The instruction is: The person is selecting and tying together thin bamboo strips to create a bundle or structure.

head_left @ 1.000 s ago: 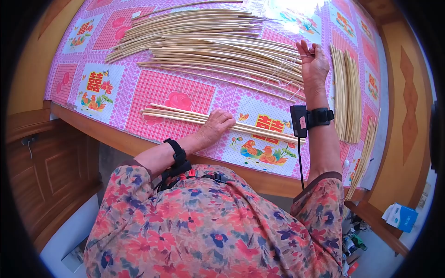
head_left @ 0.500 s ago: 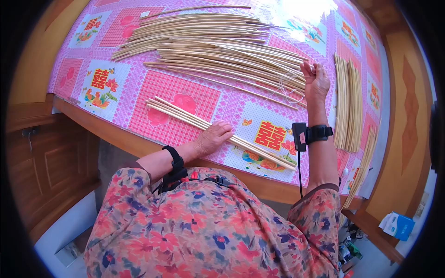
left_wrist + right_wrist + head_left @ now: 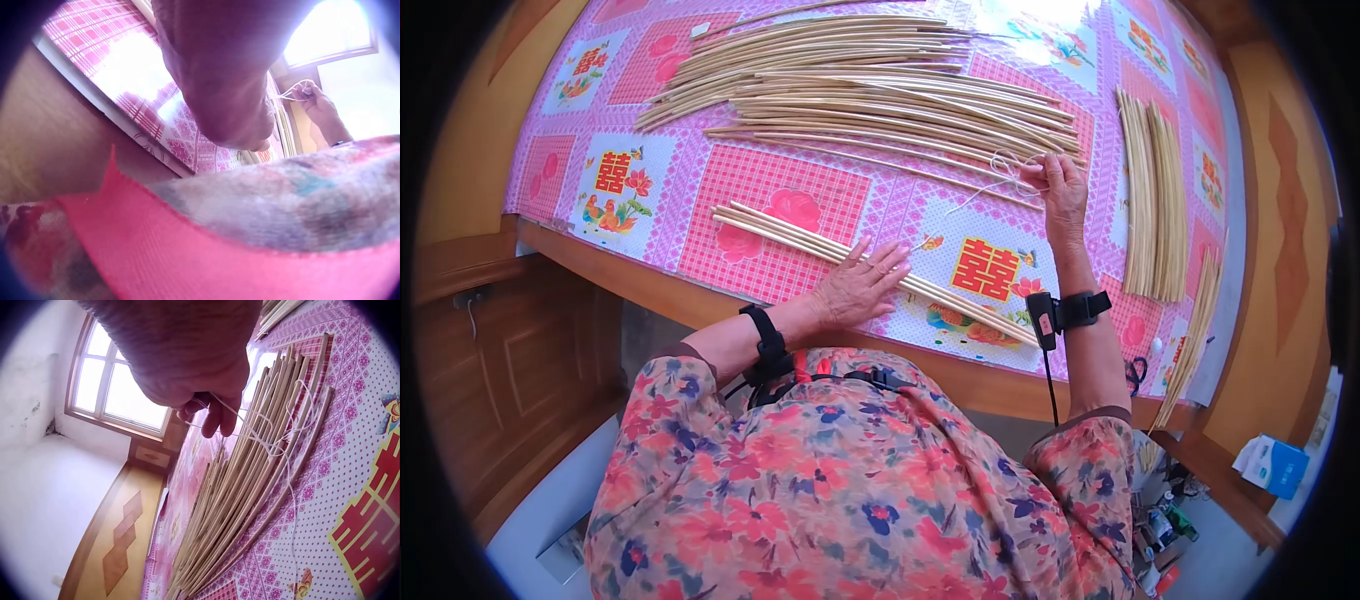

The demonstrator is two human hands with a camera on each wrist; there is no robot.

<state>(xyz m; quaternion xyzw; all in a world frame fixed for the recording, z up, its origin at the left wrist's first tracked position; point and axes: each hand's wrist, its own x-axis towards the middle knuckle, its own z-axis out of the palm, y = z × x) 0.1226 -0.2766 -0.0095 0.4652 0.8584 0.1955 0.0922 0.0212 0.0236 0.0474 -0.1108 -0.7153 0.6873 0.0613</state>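
Observation:
In the head view, a few slim pale wooden sticks (image 3: 772, 229) lie together, slanting across the table's near side. My left hand (image 3: 858, 286) rests on their middle with fingers spread and fairly straight. Off to the right and farther back, my right hand (image 3: 1064, 196) pinches a thin white string (image 3: 989, 187) between thumb and fingers. Loops of it hang left of the fingertips, and a strand trails toward the left hand. The right wrist view shows the string (image 3: 271, 449) tangled in loops in front of the large stick pile. In the left wrist view, the left fingers are hidden.
A large loose pile of sticks (image 3: 870, 100) covers the table's far side. Two tidy bundles (image 3: 1150, 205) stand lengthwise at right, with a thinner bunch (image 3: 1193, 335) overhanging the near right edge. A patterned plastic tablecloth (image 3: 700, 270) covers the table. A blue box (image 3: 1280, 468) is at lower right.
My right hand has come nearer and slightly left, bringing the string along. The left hand's fingers have spread apart on the sticks. The sticks' right ends have swung toward the body.

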